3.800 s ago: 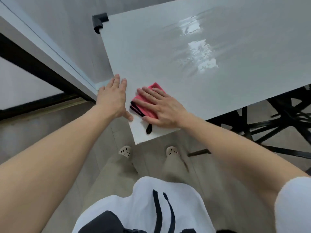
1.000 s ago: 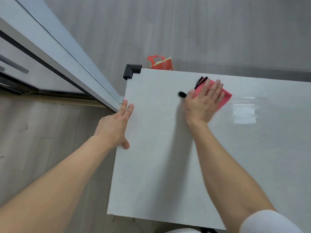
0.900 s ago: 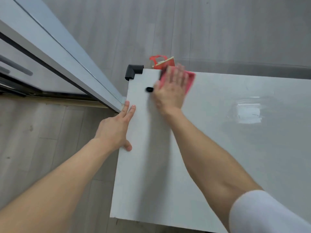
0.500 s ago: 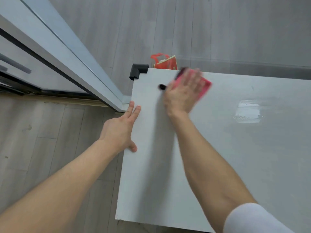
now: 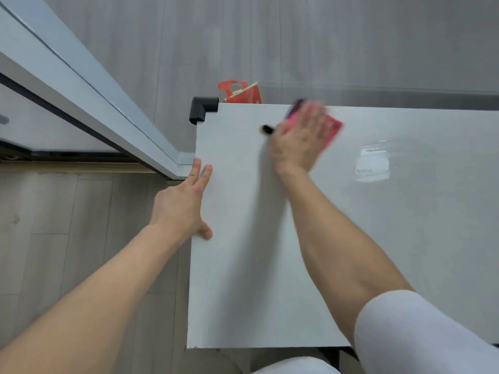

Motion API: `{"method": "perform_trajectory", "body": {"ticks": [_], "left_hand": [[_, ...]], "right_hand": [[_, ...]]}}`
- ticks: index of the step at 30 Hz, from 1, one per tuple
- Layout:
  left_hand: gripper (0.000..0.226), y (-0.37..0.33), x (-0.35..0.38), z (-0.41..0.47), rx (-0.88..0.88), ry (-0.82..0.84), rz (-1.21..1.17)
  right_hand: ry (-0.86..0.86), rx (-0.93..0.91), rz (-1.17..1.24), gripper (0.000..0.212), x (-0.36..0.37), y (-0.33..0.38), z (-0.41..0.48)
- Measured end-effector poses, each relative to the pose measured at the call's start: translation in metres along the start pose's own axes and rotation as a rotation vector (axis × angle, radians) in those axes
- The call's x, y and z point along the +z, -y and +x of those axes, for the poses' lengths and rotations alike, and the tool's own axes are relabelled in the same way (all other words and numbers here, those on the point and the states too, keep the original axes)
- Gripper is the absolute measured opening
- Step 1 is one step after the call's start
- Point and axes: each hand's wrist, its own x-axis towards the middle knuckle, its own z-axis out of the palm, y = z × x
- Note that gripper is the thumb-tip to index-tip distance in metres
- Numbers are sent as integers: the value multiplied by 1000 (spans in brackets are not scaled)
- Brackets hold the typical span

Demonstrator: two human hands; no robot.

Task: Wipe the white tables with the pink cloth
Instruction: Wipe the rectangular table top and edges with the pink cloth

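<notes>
While the head camera looks steeply down, the white table (image 5: 351, 225) fills the right half of the view, with a black corner guard (image 5: 202, 109) on its far left corner. The right hand (image 5: 302, 140) lies flat with fingers spread, pressing the pink cloth (image 5: 333, 128) against the tabletop near the far edge; the hand is not closed around it, only laid on top. Hand and cloth are smeared by blur, so the cloth's fold cannot be made out. A dark strap end (image 5: 267, 129), probably part of the cloth, pokes out just left of the hand. The left hand (image 5: 181, 203) rests open on the table's left edge, fingers straight, thumb on the tabletop, holding nothing. Beyond the far edge, a red bag (image 5: 243, 93) sits on the grey floor (image 5: 297, 36).
</notes>
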Motion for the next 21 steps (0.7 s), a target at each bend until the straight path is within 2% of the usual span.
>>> {"method": "perform_trajectory", "body": {"ticks": [3,4,6,9,10,12,14,15,17,19,21], "left_hand": [[160,0,1,0,2,-13,-1],[160,1,2,0,3,-19,-3],[160,2,1,0,10,-24,-22],[156,10,2,-1,53,-55,-73],[148,14,0,-1,79,-85,-106],[119,26,-4,2,130,-162,-180],[88,41,-13,14,158,-260,-207],[80,48,-18,24,164,-296,-217],[79,62,-29,49,172,-325,-254],[88,73,-44,76,174,-357,-293],[94,82,-59,103,172,-380,-299]], "right_hand": [[198,-528,16,76,17,63,-41],[224,-622,7,75,17,63,-43],[192,-600,23,73,12,37,-42],[154,-429,12,73,-8,-15,-81],[149,-409,10,73,-14,-28,-99],[132,-400,-4,72,-17,-41,-130],[150,-379,-34,72,-11,-29,-137],[165,-377,-34,72,-6,-13,-131],[179,-417,3,71,7,33,-107],[183,-429,38,70,19,80,-81],[142,-393,56,70,26,98,-70]]}}
